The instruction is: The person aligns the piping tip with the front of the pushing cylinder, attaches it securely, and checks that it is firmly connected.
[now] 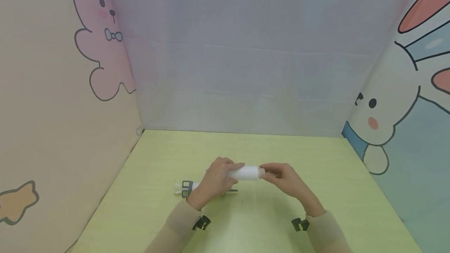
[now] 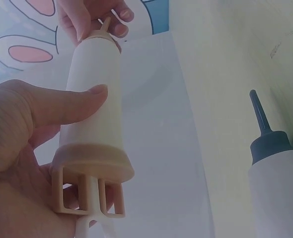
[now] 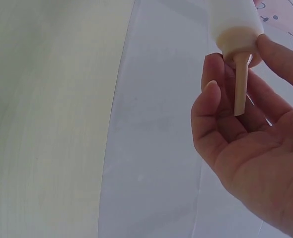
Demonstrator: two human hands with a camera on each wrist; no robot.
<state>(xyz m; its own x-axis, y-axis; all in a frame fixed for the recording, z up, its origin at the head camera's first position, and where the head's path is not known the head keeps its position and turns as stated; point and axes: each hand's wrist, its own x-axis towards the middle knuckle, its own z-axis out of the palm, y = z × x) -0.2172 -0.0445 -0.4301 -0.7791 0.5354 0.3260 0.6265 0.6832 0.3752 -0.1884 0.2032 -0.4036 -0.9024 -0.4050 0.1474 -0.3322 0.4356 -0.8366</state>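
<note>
White tube (image 1: 245, 173) held level between two hands

Head view: the tube is above the bench (image 1: 260, 225), its beige cap (image 1: 261, 172) toward the right. The left hand (image 1: 215, 177) has its fingers curled round the tube's left part, probably to steady it, while the right hand (image 1: 284, 177) has its fingers closed on the cap. Just nearer, partly hidden by the left hand, a dark-trimmed tube (image 1: 187, 188) lies on its side, likely left down so that both hands are free.

Left wrist view: the thumb lies across the body and the fingers are open only to the tube's width. This hold sits ahead of the beige collar (image 2: 92, 161), perhaps because the smooth body gives a fuller grip than the looped handles (image 2: 67, 191).

Right wrist view: thumb and fingers bracket the cap, leaving the slim beige nozzle (image 3: 241, 87) free between them; the wider cap presumably offers better purchase.
</note>
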